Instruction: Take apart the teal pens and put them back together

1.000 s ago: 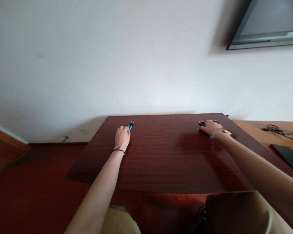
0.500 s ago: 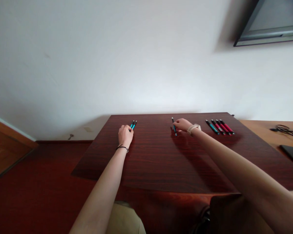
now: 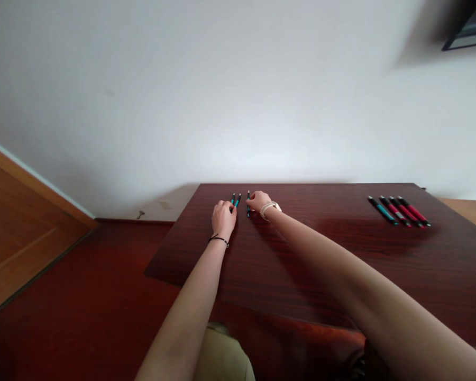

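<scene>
Two teal-and-black pens (image 3: 237, 200) lie side by side toward the table's left end, their lower parts covered by my left hand (image 3: 223, 217). Its fingers are closed around them from the left. Just to the right, my right hand (image 3: 259, 201) pinches another teal pen (image 3: 248, 210), which points away from me and is close to the table surface. A small gap separates that pen from the pair. Farther right, a teal pen (image 3: 384, 211) lies slanted in a row beside several red pens (image 3: 408, 210), apart from both hands.
The dark reddish wood table (image 3: 321, 254) stands along a white wall (image 3: 238, 95). Behind its right end is a lighter wooden surface (image 3: 466, 211). A wooden door (image 3: 24, 238) is at far left, and part of a wall-mounted screen (image 3: 470, 32) hangs at upper right.
My right hand has carried its teal pen leftward, close to the pair at my left hand. My left hand stays at the pair. The view has turned a little to the left.
</scene>
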A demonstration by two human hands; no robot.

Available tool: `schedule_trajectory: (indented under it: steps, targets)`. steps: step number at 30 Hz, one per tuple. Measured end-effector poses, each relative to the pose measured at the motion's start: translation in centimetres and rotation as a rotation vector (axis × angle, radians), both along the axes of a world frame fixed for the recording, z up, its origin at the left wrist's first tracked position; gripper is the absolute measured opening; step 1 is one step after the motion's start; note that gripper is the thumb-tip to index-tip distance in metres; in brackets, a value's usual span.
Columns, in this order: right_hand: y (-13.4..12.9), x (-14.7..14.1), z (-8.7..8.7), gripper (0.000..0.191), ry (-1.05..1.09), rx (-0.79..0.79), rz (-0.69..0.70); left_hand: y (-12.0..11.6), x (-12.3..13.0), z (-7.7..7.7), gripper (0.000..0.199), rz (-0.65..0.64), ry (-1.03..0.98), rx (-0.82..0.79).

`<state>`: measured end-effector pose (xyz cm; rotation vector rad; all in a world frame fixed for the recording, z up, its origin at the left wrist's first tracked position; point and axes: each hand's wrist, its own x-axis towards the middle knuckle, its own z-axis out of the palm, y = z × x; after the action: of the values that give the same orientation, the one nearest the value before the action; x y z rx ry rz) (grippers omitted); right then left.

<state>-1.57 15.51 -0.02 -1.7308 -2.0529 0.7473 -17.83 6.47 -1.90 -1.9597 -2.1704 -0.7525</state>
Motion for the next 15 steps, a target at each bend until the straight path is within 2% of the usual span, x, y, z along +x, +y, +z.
schedule_trajectory:
  steps: [2, 9, 15]
  targets:
    - [0.0, -0.7, -0.1, 0.020, -0.003, 0.015, -0.019, -0.4, -0.1, 0.1, 0.015, 0.000, -0.011, -0.003]
    - [-0.4, -2.6, -0.3, 0.038, -0.001, 0.024, -0.030, -2.0, -1.0, 0.3, 0.017, -0.038, -0.093, 0.005]
    - [-0.8, -3.2, -0.2, 0.041, 0.008, 0.026, -0.018, -3.5, -1.3, 0.7, 0.030, -0.090, -0.171, -0.021]
